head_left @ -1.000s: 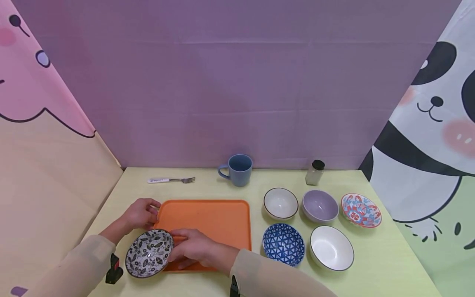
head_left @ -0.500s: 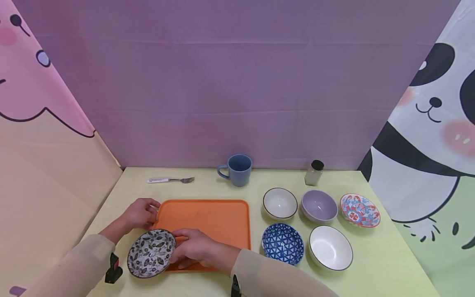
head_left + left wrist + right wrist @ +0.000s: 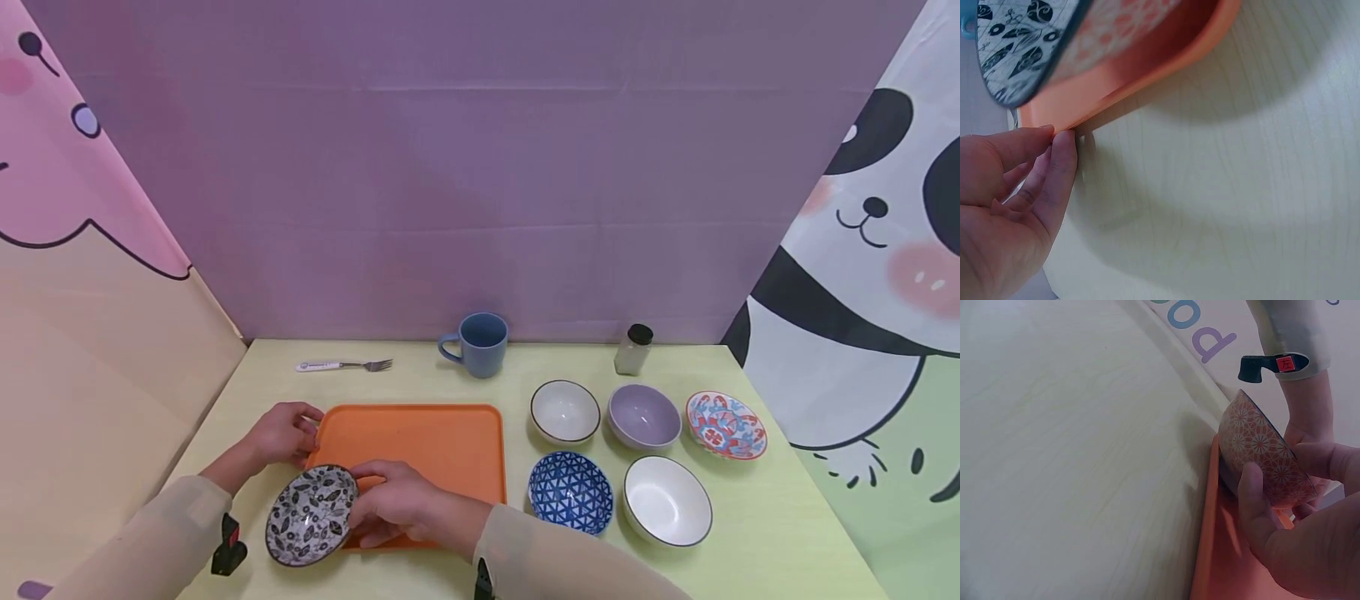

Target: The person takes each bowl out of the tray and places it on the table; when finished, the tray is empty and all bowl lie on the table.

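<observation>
My right hand (image 3: 401,502) grips the right rim of a bowl (image 3: 311,517) with black-and-white leaf patterning inside. The bowl is held tilted over the front left part of an orange tray (image 3: 420,433); its outside, with red flower patterning, shows in the right wrist view, where the thumb of the right hand (image 3: 1310,544) lies on it. At the tray's left edge, my left hand (image 3: 281,432) pinches the rim between thumb and fingers. That pinch shows closely in the left wrist view, with the bowl (image 3: 1022,44) hanging above the tray (image 3: 1066,106).
Right of the tray stand a small white bowl (image 3: 565,412), a purple bowl (image 3: 645,417), a blue triangle-patterned bowl (image 3: 572,493), a larger white bowl (image 3: 667,502) and a red-and-blue dish (image 3: 726,426). Behind are a fork (image 3: 345,365), a blue mug (image 3: 483,344) and a black-lidded jar (image 3: 633,350).
The bowl in my right hand has shifted slightly to the right and tilted more. My left hand keeps its place at the tray's edge.
</observation>
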Tool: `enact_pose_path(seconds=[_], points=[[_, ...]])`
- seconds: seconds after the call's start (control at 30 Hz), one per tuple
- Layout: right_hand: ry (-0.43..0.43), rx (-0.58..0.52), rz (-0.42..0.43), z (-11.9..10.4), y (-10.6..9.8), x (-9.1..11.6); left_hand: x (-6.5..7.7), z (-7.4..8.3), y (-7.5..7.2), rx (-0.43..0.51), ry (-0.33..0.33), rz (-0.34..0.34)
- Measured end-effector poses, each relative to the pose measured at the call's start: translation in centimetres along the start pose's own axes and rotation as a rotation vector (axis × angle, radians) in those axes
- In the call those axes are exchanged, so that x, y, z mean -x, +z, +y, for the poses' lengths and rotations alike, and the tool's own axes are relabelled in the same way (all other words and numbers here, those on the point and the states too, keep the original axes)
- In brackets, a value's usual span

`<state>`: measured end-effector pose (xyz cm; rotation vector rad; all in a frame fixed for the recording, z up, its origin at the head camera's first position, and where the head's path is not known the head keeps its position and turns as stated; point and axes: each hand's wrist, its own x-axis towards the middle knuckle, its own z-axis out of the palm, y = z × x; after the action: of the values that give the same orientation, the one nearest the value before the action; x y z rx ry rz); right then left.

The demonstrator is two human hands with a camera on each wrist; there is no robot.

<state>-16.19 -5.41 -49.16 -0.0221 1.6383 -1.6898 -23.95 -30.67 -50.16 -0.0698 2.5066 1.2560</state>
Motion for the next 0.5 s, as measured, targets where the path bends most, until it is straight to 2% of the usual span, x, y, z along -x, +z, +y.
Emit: enact_pose_path(seconds=[0.3,0.5], points=[[-0.032,0.013,0.024,0.1,-0.7,1.1,0.1,0.0,0.0,-0.003,0.005,0.004],[-0.023,0.04,0.02,0.1,-1.8,1.7,0.2,0.2,0.0,0.006,0.014,-0.01]])
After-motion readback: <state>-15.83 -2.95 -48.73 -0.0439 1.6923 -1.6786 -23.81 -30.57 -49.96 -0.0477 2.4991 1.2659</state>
